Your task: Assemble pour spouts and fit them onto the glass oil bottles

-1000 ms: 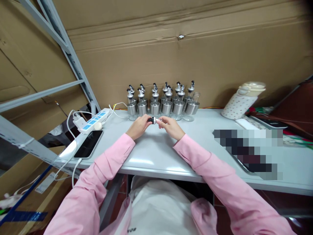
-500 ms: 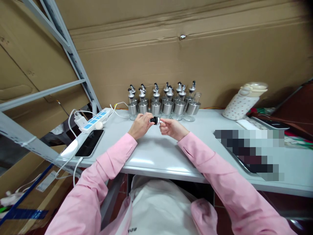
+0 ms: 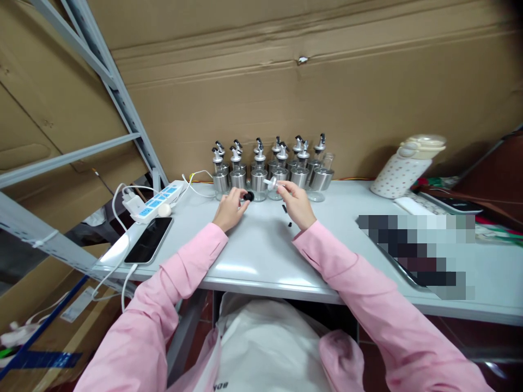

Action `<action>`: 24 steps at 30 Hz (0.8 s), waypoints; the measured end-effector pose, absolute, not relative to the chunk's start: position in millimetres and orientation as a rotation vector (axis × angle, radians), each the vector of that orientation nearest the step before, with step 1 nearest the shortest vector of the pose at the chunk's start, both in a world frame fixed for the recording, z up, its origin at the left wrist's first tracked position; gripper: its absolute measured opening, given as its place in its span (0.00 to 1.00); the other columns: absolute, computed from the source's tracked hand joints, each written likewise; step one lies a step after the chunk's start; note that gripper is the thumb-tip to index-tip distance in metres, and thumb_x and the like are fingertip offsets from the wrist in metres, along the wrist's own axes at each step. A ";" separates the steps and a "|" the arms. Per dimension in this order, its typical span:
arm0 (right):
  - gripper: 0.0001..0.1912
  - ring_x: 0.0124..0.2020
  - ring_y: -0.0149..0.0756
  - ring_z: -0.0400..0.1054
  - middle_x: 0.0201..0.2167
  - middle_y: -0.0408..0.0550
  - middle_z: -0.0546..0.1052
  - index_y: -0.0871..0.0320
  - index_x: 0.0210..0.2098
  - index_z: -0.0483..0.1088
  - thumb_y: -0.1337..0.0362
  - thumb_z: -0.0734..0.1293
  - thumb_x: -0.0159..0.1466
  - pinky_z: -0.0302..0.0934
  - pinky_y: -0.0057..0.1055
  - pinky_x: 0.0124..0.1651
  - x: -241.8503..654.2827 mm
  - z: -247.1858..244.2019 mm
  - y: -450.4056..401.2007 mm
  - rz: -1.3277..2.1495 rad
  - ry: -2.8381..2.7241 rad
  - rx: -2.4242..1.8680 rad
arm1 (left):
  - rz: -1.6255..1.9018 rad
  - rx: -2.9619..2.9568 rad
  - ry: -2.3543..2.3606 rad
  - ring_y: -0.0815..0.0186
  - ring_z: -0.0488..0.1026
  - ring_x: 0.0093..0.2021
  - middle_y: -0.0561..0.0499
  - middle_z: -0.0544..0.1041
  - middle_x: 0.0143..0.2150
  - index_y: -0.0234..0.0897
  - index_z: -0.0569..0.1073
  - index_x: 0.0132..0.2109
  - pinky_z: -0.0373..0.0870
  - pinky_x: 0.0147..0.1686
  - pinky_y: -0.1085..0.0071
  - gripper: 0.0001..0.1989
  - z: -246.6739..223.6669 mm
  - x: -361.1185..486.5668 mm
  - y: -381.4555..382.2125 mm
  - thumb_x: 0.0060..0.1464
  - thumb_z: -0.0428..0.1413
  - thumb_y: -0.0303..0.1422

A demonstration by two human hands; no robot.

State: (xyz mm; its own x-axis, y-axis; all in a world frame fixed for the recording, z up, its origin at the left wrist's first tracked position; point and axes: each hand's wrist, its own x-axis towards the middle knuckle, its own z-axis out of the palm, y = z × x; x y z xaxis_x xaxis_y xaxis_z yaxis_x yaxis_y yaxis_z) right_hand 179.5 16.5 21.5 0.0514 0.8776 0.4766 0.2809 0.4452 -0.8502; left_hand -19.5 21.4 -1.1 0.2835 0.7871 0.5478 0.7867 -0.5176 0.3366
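Note:
Between the thumb and fingers of my left hand (image 3: 231,209) is a black ribbed stopper (image 3: 248,196), just above the table. My right hand (image 3: 297,204) pinches a silver and white pourer spout (image 3: 271,184), its thin white tube pointing left. The two parts are apart from each other. Below my right fingers, a small black piece (image 3: 290,224) lies on the table, with another dark bit (image 3: 285,208) close to the fingers. Behind my hands stand several glass oil bottles (image 3: 259,179) with steel sleeves and pourer tops. The front right bottle (image 3: 322,179) has no pourer top.
On the left lie a phone (image 3: 149,239) and a white power strip (image 3: 159,201) with cables. A spotted tumbler (image 3: 402,169) stands at the right, near a blurred-out dark item (image 3: 408,256). Cardboard (image 3: 286,98) backs the table; a metal frame (image 3: 102,60) rises at the left.
The black stopper and the pourer spout were together between my hands; now they are separated. My right hand has turned and lifted slightly with the spout. Small black pieces now show beneath it.

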 end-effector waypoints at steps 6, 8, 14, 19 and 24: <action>0.16 0.38 0.39 0.66 0.38 0.52 0.76 0.61 0.40 0.72 0.59 0.60 0.58 0.58 0.37 0.46 177.4 21.2 14.1 0.560 -1.510 -1.046 | 0.766 2.632 1.523 0.60 0.70 0.47 0.46 0.69 0.48 0.37 0.67 0.52 0.63 0.47 0.61 0.14 -17.1 -10.8 26.0 0.60 0.48 0.29; 0.15 0.37 0.38 0.66 0.37 0.51 0.76 0.60 0.39 0.71 0.59 0.61 0.58 0.58 0.36 0.46 178.1 21.4 13.9 0.555 -1.507 -1.041 | 0.754 2.615 1.490 0.60 0.69 0.48 0.45 0.69 0.48 0.37 0.66 0.53 0.64 0.47 0.61 0.15 -20.6 -11.9 29.0 0.59 0.47 0.28; 0.09 0.27 0.32 0.64 0.23 0.42 0.72 0.58 0.31 0.66 0.57 0.64 0.56 0.59 0.30 0.36 177.8 21.3 8.3 0.826 -1.722 -1.003 | 0.898 2.524 1.365 0.62 0.69 0.47 0.45 0.68 0.48 0.36 0.66 0.53 0.66 0.50 0.62 0.17 -27.9 -15.4 34.8 0.57 0.44 0.23; 0.08 0.19 0.28 0.60 0.16 0.38 0.68 0.59 0.28 0.70 0.61 0.67 0.55 0.55 0.26 0.27 165.1 12.5 -4.8 1.119 -2.262 -1.003 | 0.908 2.538 1.314 0.63 0.68 0.50 0.45 0.67 0.49 0.37 0.69 0.49 0.67 0.52 0.64 0.16 -31.8 -17.7 38.2 0.57 0.44 0.22; 0.07 0.19 0.28 0.60 0.15 0.38 0.69 0.60 0.27 0.73 0.62 0.66 0.56 0.55 0.26 0.29 159.7 7.4 -7.7 1.008 -2.349 -1.050 | 0.907 2.551 1.286 0.63 0.68 0.50 0.46 0.66 0.49 0.37 0.69 0.48 0.66 0.53 0.64 0.16 -30.6 -17.2 36.0 0.56 0.44 0.23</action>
